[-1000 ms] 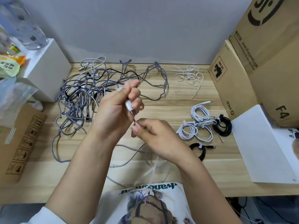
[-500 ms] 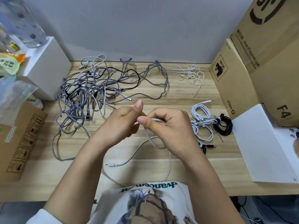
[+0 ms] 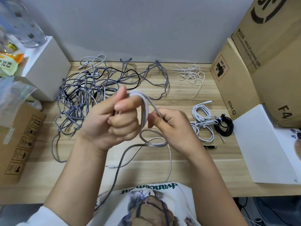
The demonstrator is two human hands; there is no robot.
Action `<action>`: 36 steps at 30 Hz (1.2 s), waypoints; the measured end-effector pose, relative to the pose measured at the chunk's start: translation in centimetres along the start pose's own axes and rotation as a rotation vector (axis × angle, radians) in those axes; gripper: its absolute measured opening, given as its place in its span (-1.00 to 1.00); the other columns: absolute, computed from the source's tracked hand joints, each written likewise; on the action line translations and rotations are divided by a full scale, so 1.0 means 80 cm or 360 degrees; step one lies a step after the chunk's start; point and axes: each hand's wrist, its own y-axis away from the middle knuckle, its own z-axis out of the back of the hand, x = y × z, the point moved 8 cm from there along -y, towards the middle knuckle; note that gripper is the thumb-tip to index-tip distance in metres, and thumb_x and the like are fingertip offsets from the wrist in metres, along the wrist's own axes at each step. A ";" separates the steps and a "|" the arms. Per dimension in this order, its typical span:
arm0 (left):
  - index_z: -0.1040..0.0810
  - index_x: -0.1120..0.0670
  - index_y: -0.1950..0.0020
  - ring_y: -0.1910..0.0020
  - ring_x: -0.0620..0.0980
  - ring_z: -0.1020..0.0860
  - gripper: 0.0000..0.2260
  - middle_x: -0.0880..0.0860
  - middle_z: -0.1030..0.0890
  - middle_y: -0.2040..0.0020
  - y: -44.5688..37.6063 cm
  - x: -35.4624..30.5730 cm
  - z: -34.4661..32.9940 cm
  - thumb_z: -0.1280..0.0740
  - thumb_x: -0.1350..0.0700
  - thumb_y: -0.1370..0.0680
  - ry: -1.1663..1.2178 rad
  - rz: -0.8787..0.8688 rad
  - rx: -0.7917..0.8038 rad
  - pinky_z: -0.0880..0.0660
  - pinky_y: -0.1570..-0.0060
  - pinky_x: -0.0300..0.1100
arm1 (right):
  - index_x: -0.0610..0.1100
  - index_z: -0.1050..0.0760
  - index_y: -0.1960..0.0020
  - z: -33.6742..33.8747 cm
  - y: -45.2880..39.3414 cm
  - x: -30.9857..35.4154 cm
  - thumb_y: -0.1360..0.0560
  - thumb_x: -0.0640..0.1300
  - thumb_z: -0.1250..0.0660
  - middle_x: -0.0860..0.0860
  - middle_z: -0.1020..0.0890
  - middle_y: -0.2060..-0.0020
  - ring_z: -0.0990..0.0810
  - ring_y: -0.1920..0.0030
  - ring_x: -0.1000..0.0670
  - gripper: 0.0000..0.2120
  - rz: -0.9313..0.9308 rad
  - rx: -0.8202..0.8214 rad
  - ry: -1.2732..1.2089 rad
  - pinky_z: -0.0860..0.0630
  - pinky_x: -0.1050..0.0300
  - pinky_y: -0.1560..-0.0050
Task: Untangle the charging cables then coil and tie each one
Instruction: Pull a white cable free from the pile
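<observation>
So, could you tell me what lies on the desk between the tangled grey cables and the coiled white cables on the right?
In the head view, both hands: the left hand and right hand hold the white cable being coiled between the tangled grey cables and the coiled white cables.

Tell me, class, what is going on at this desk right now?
A person is coiling a pale grey charging cable. The left hand grips the loops already made, and the right hand pinches the next stretch to feed it round. The cable's loose end trails over the wooden desk. A tangled heap of grey braided cables waits behind, while tied white coils and a tied black coil lie at the right.
</observation>
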 end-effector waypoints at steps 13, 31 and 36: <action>-0.28 0.16 -0.17 0.46 -0.10 -0.47 -0.79 -0.07 -0.52 0.43 0.009 -0.060 0.070 -0.10 0.13 -0.57 -0.1562 -0.0950 -0.1347 -0.40 0.33 -0.28 | 0.00 -0.58 0.17 -0.034 0.011 -0.003 -0.39 -0.11 -0.45 0.05 -0.40 0.49 -0.40 0.38 0.09 -0.94 0.0004 0.0498 0.0484 -0.40 0.09 0.21; -0.50 0.11 0.31 0.57 -0.20 -0.30 -0.65 -0.09 -0.37 0.58 0.025 -0.031 0.092 -0.36 -0.18 -0.41 -0.2417 0.0290 -0.1213 -0.24 0.53 -0.39 | -0.09 -0.49 -0.03 0.002 0.027 -0.017 -0.26 -0.56 -0.42 -0.05 -0.62 0.04 -0.61 0.20 -0.05 -0.50 -0.0421 0.0529 -0.0703 -0.61 0.13 0.06; -0.56 0.07 0.29 0.50 -0.11 -0.24 -0.63 -0.03 -0.36 0.50 0.037 -0.029 0.095 -0.54 -0.18 -0.16 -0.2299 0.0439 -0.1069 -0.14 0.50 -0.25 | -0.13 -0.53 0.08 0.030 0.023 -0.031 -0.29 -0.54 -0.41 -0.05 -0.63 0.27 -0.64 0.31 -0.02 -0.63 -0.0501 0.0164 -0.0670 -0.60 0.16 0.11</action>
